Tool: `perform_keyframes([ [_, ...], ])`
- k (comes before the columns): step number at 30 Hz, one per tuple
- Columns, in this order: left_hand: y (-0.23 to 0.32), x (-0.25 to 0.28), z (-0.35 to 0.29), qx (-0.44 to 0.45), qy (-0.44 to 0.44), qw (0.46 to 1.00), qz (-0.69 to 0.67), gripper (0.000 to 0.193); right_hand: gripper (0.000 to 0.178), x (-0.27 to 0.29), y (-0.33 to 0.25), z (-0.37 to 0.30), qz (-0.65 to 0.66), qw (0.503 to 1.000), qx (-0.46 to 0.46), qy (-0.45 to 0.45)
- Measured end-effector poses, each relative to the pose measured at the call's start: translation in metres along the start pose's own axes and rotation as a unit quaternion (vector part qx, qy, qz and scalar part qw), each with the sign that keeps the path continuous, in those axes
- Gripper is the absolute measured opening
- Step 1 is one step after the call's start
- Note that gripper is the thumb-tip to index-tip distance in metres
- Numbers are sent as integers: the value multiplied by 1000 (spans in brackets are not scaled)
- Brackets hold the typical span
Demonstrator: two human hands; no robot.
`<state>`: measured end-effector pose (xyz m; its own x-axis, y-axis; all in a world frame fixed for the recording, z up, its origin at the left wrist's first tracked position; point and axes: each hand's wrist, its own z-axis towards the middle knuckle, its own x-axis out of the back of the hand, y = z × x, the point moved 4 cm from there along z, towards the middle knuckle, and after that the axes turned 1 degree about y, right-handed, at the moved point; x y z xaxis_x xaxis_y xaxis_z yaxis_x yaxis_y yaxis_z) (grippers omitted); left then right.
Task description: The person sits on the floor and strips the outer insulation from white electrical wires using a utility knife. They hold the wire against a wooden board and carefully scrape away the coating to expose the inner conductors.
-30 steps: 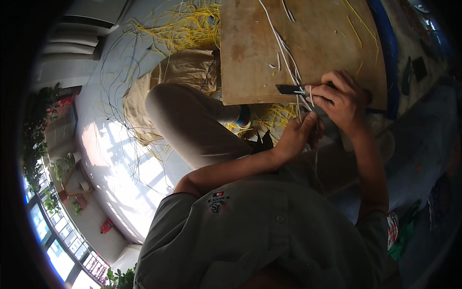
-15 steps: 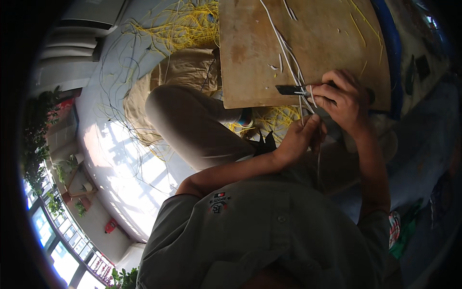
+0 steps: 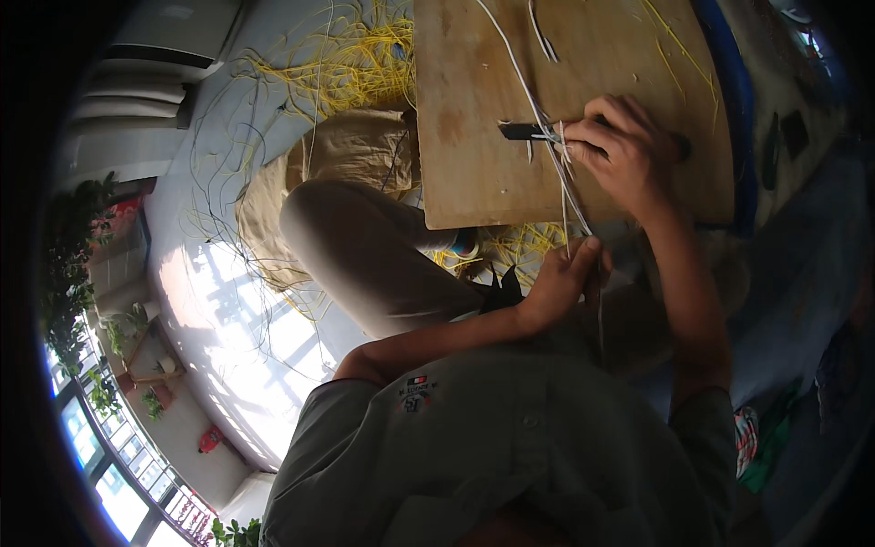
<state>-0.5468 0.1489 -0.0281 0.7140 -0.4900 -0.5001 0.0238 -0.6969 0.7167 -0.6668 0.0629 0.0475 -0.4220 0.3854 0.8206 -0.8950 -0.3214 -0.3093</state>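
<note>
My right hand (image 3: 622,153) is closed around a knife (image 3: 520,131) whose dark, wide blade points left over the wooden board. The blade lies across a white cable (image 3: 512,56) that runs from the board's far edge toward me. A thin white strip hangs apart from the cable near my right fingers. Below the board's near edge, my left hand (image 3: 563,281) pinches the cable between thumb and fingers. From there a thin end trails down toward my shirt. The knife's handle is mostly hidden in my right hand.
The wooden board (image 3: 465,173) carries loose white pieces (image 3: 541,32) and yellow strips (image 3: 673,41). Tangled yellow strands (image 3: 365,59) cover the floor beyond a brown cloth (image 3: 351,146). My bent knee (image 3: 319,214) is left of the board. A blue edge (image 3: 734,100) borders its right side.
My right hand and the knife have moved away from me along the cable, widening the gap to my left hand. My left hand still pinches the cable. The view has shifted slightly.
</note>
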Motion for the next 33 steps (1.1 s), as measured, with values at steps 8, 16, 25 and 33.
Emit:
perform_keyframes([
  [8, -17, 1, 3, -5, -33, 999, 9, 38, 10, -37, 40, 58, -17, 998, 12, 53],
  [16, -36, -13, -2, 74, -92, 992, -44, 37, 13, -54, 60, 109, -8, 1000, 0, 23],
  [25, -41, -18, -13, -55, -155, 984, 76, 33, 15, -13, 17, 38, 10, 999, 25, -34],
  [33, -6, -2, -2, 2, -66, 997, -49, 35, 15, 0, 11, 13, 59, 998, -18, -8],
])
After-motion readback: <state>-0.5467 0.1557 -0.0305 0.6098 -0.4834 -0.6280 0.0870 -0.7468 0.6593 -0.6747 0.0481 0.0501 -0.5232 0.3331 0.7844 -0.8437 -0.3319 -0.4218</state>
